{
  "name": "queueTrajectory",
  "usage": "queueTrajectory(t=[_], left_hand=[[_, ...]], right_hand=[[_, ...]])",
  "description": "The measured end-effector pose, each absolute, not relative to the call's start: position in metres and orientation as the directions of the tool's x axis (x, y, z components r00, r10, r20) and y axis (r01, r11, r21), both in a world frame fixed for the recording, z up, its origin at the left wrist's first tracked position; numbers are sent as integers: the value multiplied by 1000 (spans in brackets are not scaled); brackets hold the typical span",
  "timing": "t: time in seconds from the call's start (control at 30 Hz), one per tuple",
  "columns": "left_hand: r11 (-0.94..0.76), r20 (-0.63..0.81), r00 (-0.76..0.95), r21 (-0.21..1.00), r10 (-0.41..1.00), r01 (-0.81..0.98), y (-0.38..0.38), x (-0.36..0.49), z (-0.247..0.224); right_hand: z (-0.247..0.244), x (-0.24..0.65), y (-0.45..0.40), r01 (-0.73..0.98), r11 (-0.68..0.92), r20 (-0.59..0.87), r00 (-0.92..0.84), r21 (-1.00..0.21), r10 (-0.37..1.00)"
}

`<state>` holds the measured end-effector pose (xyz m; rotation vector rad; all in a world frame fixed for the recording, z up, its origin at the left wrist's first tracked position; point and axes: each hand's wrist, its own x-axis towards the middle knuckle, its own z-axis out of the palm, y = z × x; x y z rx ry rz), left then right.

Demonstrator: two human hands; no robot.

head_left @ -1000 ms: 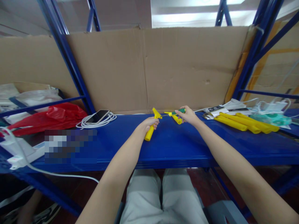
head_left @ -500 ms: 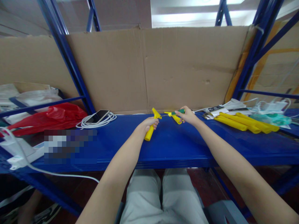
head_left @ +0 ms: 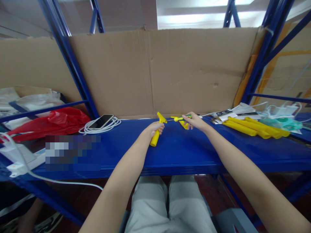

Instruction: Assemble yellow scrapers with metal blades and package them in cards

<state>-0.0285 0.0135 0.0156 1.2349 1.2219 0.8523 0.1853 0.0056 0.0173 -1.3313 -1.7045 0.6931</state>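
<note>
My left hand is closed around a yellow plastic handle with a flared head, held tilted above the blue shelf top. In my right hand is a green and yellow screwdriver, gripped by its handle. Its thin shaft points left and reaches the flared head of the yellow piece; the exact contact at the tip is too small to make out. A second yellow piece lies on the shelf behind the screwdriver, partly covered by my right hand.
Several yellow tubes lie at the right, beside papers and a green plastic bag. At the left are a phone on a coiled white cable, a red bag and a power strip. Cardboard stands behind.
The screwdriver's handle has turned, showing more yellow now, and the fingers of my right hand have shifted on it. My left hand has barely moved.
</note>
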Motion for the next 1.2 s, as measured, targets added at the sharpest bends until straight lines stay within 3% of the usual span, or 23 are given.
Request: queueTrajectory(t=[0.63,0.77,1.0,1.2], left_hand=[[168,-191,205,978,960,121,14,-28,15],[160,-183,220,980,958,114,12,-27,15],[178,-199,172,976,965,129,8,-25,17],[166,-184,149,978,972,129,13,-24,15]], right_hand=[[20,182,4,419,306,312,-57,-855,949],[22,183,5,494,245,286,8,-834,958],[23,182,4,388,253,230,-106,-886,968],[19,180,5,422,145,148,-26,-895,989]])
